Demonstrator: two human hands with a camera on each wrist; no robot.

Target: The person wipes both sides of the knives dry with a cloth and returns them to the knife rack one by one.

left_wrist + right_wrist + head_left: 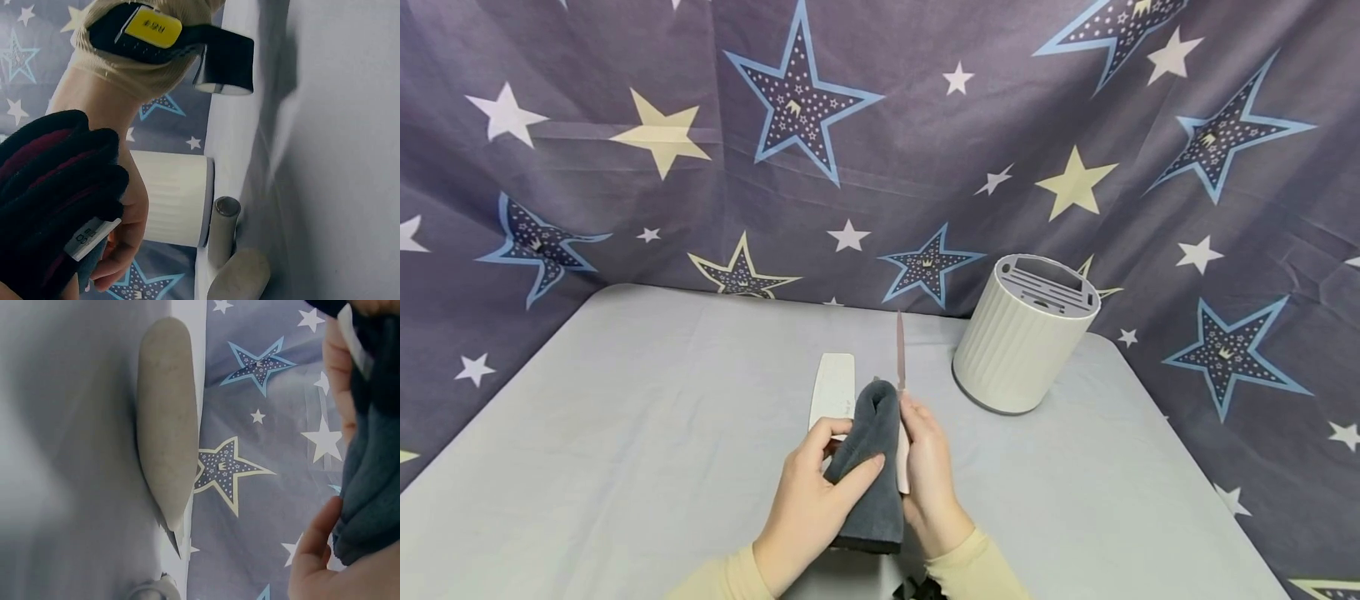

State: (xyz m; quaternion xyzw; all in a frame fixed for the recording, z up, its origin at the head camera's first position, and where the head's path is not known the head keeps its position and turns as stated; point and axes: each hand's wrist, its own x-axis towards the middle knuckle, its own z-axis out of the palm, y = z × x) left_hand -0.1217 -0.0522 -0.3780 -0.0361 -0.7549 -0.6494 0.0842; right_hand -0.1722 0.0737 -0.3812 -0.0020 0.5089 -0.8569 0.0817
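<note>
A folded dark grey cloth [876,467] is held up between the two hands; a white tag [92,239] hangs from its layers in the left wrist view. My left hand [812,492] grips it, thumb across the near face. The right hand [932,475] holds the cloth's right side, its fingers partly hidden. Below lie two pale-handled knives. The narrow knife [903,458] points toward the wall. The broad white-bladed knife [833,387] lies left of it, its handle [165,412] hidden by the cloth in the head view but showing in the right wrist view.
A ribbed white knife block [1022,342] with a slotted grey top stands at the back right of the pale tabletop [625,417]. A star-patterned curtain [887,150] hangs behind. A black strap with a yellow label [153,28] circles the right wrist.
</note>
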